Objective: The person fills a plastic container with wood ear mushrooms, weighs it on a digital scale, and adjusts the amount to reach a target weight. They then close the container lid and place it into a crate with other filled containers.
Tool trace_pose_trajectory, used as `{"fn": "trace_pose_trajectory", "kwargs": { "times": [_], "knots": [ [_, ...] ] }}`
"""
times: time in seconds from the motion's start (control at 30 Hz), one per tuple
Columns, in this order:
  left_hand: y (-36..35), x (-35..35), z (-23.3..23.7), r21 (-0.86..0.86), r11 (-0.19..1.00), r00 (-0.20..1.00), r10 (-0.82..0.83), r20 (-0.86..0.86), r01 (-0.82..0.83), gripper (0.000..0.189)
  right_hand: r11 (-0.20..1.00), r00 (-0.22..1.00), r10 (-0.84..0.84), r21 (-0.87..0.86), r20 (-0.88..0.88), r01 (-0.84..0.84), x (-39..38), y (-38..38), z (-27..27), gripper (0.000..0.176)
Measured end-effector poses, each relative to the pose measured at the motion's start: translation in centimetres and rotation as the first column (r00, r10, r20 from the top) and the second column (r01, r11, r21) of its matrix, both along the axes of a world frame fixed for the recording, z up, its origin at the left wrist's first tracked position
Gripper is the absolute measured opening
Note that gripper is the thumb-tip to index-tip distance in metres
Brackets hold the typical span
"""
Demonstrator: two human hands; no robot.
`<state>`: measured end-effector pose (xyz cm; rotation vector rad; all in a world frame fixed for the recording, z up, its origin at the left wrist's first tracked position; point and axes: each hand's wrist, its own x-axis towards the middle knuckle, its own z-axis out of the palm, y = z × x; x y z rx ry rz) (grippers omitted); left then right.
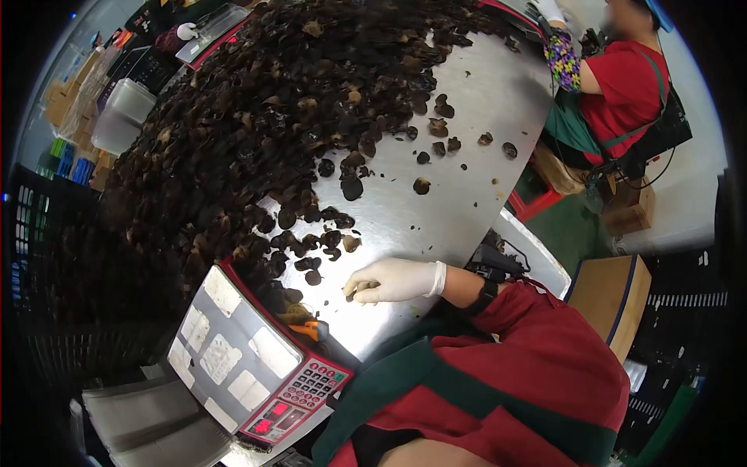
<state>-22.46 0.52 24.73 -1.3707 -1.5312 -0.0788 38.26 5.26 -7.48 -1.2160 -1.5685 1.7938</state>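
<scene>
The right hand (401,279), in a thin white glove, is low over the near part of the tabletop (467,202) of shiny grey metal. Its fingers curl down towards the thumb, leaving a narrow gap where a small dark brown piece (363,287) shows; whether it is pinched or lies beneath, I cannot tell. The left hand is out of view, so its state cannot be told.

A broad heap of dark brown, rounded, leathery-looking pieces (257,117) spreads over the far and left parts, its ragged near edge just left of the fingers. The open room runs from the hand towards the far right, a strip of metal dotted with loose pieces, bounded by the slanting right edge.

On the near left, a red-framed weighing scale with a flat grey plate (241,350) limits movement that way; an orange-handled tool (311,330) sits by its right edge, near the fingers. A person in a red shirt and green apron (634,93) is beyond the far right edge.
</scene>
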Motion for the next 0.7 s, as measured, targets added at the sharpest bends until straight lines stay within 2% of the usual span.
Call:
{"fn": "trace_pose_trajectory", "kwargs": {
  "times": [0.03, 0.07, 0.1, 0.13, 0.2, 0.23, 0.27, 0.33, 0.4, 0.43, 0.47, 0.5, 0.53, 0.57, 0.6, 0.63, 0.67, 0.7],
  "knots": [
    [0.4, 2.9, -0.9, 0.009, 0.986, 0.968, -0.164, 0.188, 0.165, 0.029, 1.000, 1.000, -0.017, 0.020, 0.005, 0.016, -0.1, 0.0, -0.1, 0.029],
    [0.5, 5.7, -2.1, 0.046, 0.946, 0.876, -0.316, 0.366, 0.322, 0.033, 1.000, 1.000, -0.015, 0.019, 0.002, 0.015, -0.3, 0.0, -0.2, 0.029],
    [0.2, 8.1, -3.6, 0.113, 0.882, 0.727, -0.443, 0.525, 0.457, 0.037, 1.000, 1.000, -0.013, 0.007, 0.011, 0.013, -0.3, 0.1, -0.2, 0.029],
    [-0.7, 10.1, -6.0, 0.021, 0.939, 0.756, -0.289, 0.587, 0.343, 0.027, 1.000, 1.000, -0.008, -0.005, 0.019, 0.008, -0.4, 0.1, -0.2, 0.029],
    [-0.4, 16.6, -9.8, -0.307, 0.906, 0.925, -0.186, 0.331, 0.292, 0.018, 1.000, 0.999, 0.016, -0.005, 0.032, -0.015, -0.5, 0.2, 0.2, 0.029],
    [-0.4, 19.3, -12.4, -0.293, 0.866, 0.809, -0.191, 0.556, 0.406, 0.018, 1.000, 0.999, 0.027, -0.002, 0.043, -0.027, -0.5, 0.2, 0.3, 0.030],
    [0.1, 22.1, -14.5, -0.345, 0.823, 0.842, -0.266, 0.470, 0.452, 0.020, 1.000, 0.999, 0.025, -0.001, 0.047, -0.025, -0.6, 0.2, 0.3, 0.030],
    [0.3, 22.2, -21.5, -0.408, 0.794, 0.669, 0.003, 0.743, 0.450, 0.031, 0.996, 0.999, -0.012, 0.088, 0.037, 0.008, -0.4, 0.0, 0.1, 0.032],
    [0.9, 24.3, -23.6, -0.388, 0.693, 0.613, -0.099, 0.784, 0.608, 0.041, 0.992, 0.996, -0.040, 0.121, 0.080, 0.030, 0.5, 0.1, 0.3, 0.032],
    [0.9, 25.8, -23.6, -0.496, 0.723, 0.577, 0.166, 0.800, 0.480, 0.041, 0.988, 0.993, -0.040, 0.152, 0.111, 0.023, 1.2, 0.1, 0.4, 0.032],
    [1.1, 27.0, -22.9, -0.494, 0.712, 0.576, 0.154, 0.803, 0.499, 0.041, 0.977, 0.986, -0.106, 0.199, 0.127, 0.079, 2.3, 0.1, 0.8, 0.031],
    [1.6, 29.3, -20.3, -0.467, 0.709, 0.692, -0.040, 0.721, 0.527, 0.031, 0.951, 0.960, -0.206, 0.272, 0.189, 0.150, 3.8, 0.5, 0.6, 0.031],
    [2.0, 30.6, -18.8, -0.442, 0.704, 0.767, -0.230, 0.599, 0.557, 0.021, 0.914, 0.922, -0.302, 0.347, 0.243, 0.208, 5.5, 1.1, 0.2, 0.030],
    [1.9, 30.7, -18.9, -0.470, 0.709, 0.766, -0.155, 0.624, 0.527, 0.025, 0.831, 0.861, -0.439, 0.481, 0.255, 0.281, 7.6, 2.1, 0.0, 0.030],
    [1.8, 30.7, -19.2, -0.468, 0.704, 0.762, -0.163, 0.626, 0.535, 0.025, 0.723, 0.787, -0.567, 0.606, 0.245, 0.332, 10.0, 3.3, 0.0, 0.030],
    [1.7, 30.6, -19.4, -0.533, 0.714, 0.784, -0.035, 0.619, 0.453, 0.026, 0.580, 0.633, -0.716, 0.756, 0.294, 0.305, 12.8, 4.8, -0.2, 0.033],
    [1.5, 30.5, -19.7, -0.598, 0.712, 0.794, 0.094, 0.600, 0.368, 0.028, 0.460, 0.469, -0.815, 0.872, 0.342, 0.165, 16.2, 6.4, -1.1, 0.039],
    [1.4, 30.1, -20.0, -0.565, 0.712, 0.818, -0.023, 0.574, 0.417, 0.029, 0.491, 0.339, -0.841, 0.859, 0.423, 0.146, 18.8, 7.6, -0.5, 0.042]
  ]
}}
